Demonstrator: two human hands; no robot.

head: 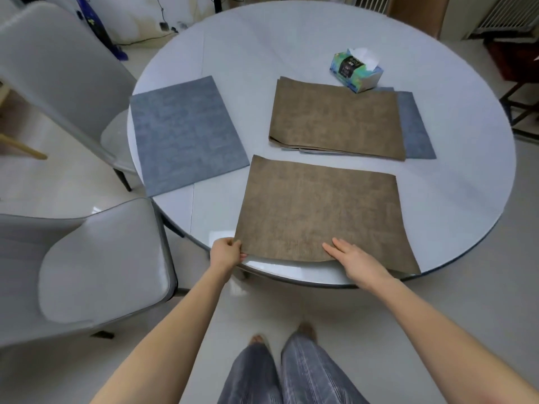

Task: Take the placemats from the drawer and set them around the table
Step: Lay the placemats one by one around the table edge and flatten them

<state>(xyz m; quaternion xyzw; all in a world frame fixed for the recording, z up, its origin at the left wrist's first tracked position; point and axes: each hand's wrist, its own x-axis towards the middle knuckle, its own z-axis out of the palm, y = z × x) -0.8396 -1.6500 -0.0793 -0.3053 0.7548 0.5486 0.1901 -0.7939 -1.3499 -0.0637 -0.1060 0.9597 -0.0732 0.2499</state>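
A brown placemat (318, 211) lies flat at the near edge of the bench (466, 182), its front corner overhanging. Left of it lies a single blue-grey placemat (186, 132). Beyond it sits a stack of placemats (338, 118), brown on top, blue-grey beneath.

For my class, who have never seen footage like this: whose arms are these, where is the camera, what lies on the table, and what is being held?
There is one picture, from a camera worn on a person's head, looking down at their own arms. The left hand pinches the near corner of a brown placemat; the right hand lies flat on it. On the round table also lie a blue placemat, a stack of placemats and a tissue box.
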